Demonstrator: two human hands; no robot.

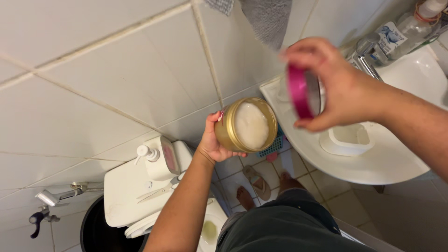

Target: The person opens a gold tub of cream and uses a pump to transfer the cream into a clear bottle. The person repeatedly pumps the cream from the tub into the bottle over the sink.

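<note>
Jar point(247, 126), gold and open, gripped by left hand point(212, 140); right hand point(336, 84) pinches pink lid point(298, 91) over sink point(401, 158).

I see a round, shiny gold jar point(247, 125) tipped so its open mouth faces me, filled nearly to the rim with a white, slightly lumpy cream. It is up in the air to the left of the white washbasin point(396, 163), just off its rim, gripped from behind at its left wall. Its lid, a round pink-rimmed cap point(302, 91) with a paler inner face, is off and stands on edge, tilted, above the washbasin's left rim, just right of the jar and apart from it.
</note>
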